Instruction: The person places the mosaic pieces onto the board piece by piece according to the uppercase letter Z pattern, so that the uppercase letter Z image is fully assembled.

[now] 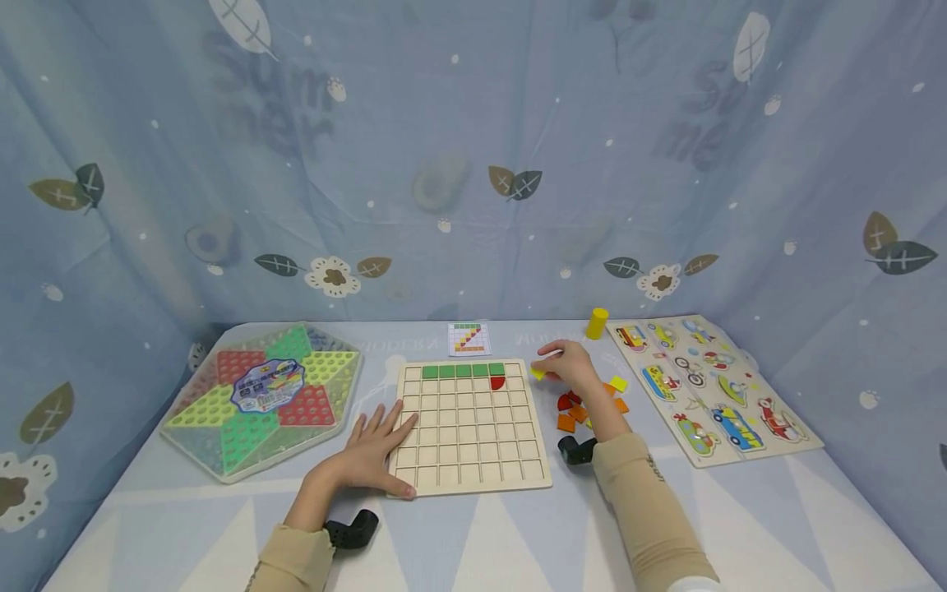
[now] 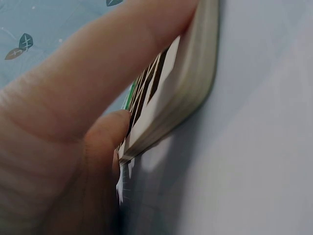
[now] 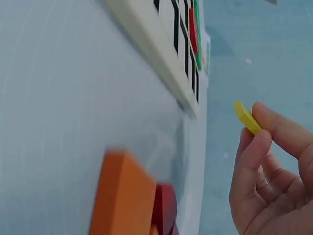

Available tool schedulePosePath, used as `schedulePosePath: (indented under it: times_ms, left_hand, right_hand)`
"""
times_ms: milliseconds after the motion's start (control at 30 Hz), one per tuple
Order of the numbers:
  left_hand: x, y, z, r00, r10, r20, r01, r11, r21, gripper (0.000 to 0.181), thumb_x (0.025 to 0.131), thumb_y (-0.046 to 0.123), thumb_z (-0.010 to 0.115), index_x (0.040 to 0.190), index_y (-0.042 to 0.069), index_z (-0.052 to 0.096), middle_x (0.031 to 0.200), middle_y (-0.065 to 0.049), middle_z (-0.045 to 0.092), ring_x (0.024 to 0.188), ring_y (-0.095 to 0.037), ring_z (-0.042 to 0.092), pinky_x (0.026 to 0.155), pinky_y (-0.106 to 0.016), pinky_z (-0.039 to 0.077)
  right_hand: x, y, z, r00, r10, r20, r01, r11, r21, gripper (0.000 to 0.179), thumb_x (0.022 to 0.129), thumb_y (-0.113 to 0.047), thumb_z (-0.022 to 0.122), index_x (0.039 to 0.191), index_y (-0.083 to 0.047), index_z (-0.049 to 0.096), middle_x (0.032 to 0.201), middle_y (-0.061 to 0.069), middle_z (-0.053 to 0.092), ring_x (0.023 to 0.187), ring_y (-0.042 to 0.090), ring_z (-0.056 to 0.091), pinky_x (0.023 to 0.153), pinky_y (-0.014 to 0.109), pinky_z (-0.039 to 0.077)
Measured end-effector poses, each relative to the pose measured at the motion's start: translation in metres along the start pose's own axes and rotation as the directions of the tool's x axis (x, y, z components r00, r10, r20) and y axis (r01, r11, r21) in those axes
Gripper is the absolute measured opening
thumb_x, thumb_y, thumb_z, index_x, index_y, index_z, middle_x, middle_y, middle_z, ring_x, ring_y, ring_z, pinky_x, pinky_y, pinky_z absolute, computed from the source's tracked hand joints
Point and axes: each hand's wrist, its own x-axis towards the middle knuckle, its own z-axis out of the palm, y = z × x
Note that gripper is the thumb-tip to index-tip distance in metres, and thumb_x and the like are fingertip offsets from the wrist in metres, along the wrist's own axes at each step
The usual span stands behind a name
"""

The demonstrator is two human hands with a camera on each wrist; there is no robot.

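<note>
A square wooden grid board [image 1: 459, 491] lies in front of me. Along its top row runs a line of green square tiles [image 1: 464, 372], with a red quarter-circle tile [image 1: 498, 383] just below the right end. My left hand [image 1: 362, 457] rests spread on the board's left edge, thumb by the near corner; the left wrist view shows the thumb along the board's rim [image 2: 195, 73]. Between thumb and fingertips my right hand [image 1: 573, 366] pinches a small yellow tile [image 3: 248, 118], held up just right of the board's top corner.
Loose orange tiles [image 1: 566, 423], with red and yellow ones, lie under the right forearm. A printed pattern card [image 1: 468, 339] sits behind the board. A yellow cylinder [image 1: 596, 324] stands at the back. A vehicle puzzle board [image 1: 710, 386] is right, a hexagonal game board [image 1: 259, 395] left.
</note>
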Motion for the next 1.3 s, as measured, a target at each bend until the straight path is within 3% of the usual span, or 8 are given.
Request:
schedulePosePath:
  times_ms: [167,367,633,900,1067,1300]
  left_hand:
    - [0.000,-0.001,0.000,1.000,0.003,0.001,-0.003,1.000,-0.005,0.113,0.062,0.052,0.079,0.148,0.008,0.020,0.153,-0.021,-0.004,0.137,-0.045,-0.009,0.105,-0.061,-0.008]
    - [0.000,-0.002,0.000,1.000,0.006,0.002,-0.006,1.000,-0.005,0.113,0.063,0.052,0.079,0.148,0.008,0.019,0.153,-0.021,-0.004,0.137,-0.045,-0.009,0.105,-0.061,-0.008]
    - [0.000,-0.001,0.000,1.000,0.006,0.001,-0.006,1.000,-0.007,0.113,0.063,0.051,0.079,0.148,0.008,0.019,0.153,-0.021,-0.003,0.137,-0.045,-0.009,0.105,-0.061,-0.008]
    - [0.000,-0.001,0.000,1.000,0.004,-0.002,-0.004,1.000,0.003,0.113,0.063,0.052,0.079,0.148,0.008,0.020,0.153,-0.021,-0.003,0.137,-0.045,-0.008,0.105,-0.061,-0.007]
    - [0.001,-0.001,0.000,1.000,0.000,0.001,0.000,1.000,0.004,0.113,0.063,0.052,0.079,0.148,0.009,0.019,0.153,-0.021,-0.003,0.137,-0.044,-0.009,0.106,-0.061,-0.007]
    - [0.000,0.000,0.000,1.000,0.006,0.007,-0.006,1.000,-0.001,0.112,0.063,0.051,0.079,0.148,0.008,0.019,0.153,-0.022,-0.003,0.137,-0.045,-0.009,0.105,-0.061,-0.008]
  right_hand:
    - [0.001,-0.010,0.024,0.997,-0.064,0.044,0.063,0.998,0.007,0.025,0.080,-0.016,0.073,0.098,-0.002,0.063,0.075,0.008,0.062,0.058,0.018,0.059,0.058,0.028,0.052]
    - [0.004,-0.023,0.050,0.979,-0.132,0.153,0.133,0.991,0.003,0.016,0.081,-0.007,0.071,0.095,-0.001,0.068,0.081,0.009,0.066,0.068,0.021,0.063,0.066,0.031,0.054]
    - [0.007,-0.028,0.070,0.955,-0.187,0.228,0.223,0.964,-0.143,0.010,0.079,0.000,0.070,0.089,0.000,0.069,0.082,0.009,0.066,0.068,0.017,0.062,0.063,0.028,0.052]
    - [0.005,-0.032,0.076,0.950,-0.188,0.249,0.255,0.929,-0.270,0.005,0.078,-0.001,0.071,0.083,-0.002,0.071,0.076,0.006,0.064,0.062,0.014,0.060,0.061,0.026,0.051]
    - [0.006,-0.032,0.072,0.947,-0.215,0.239,0.290,0.894,-0.342,0.013,0.075,-0.005,0.075,0.086,-0.005,0.068,0.076,0.005,0.060,0.064,0.016,0.055,0.060,0.026,0.048]
    - [0.005,-0.021,0.049,0.960,-0.202,0.192,0.241,0.949,-0.203,0.016,0.080,-0.007,0.071,0.093,-0.002,0.064,0.085,0.010,0.060,0.068,0.022,0.059,0.061,0.030,0.051]
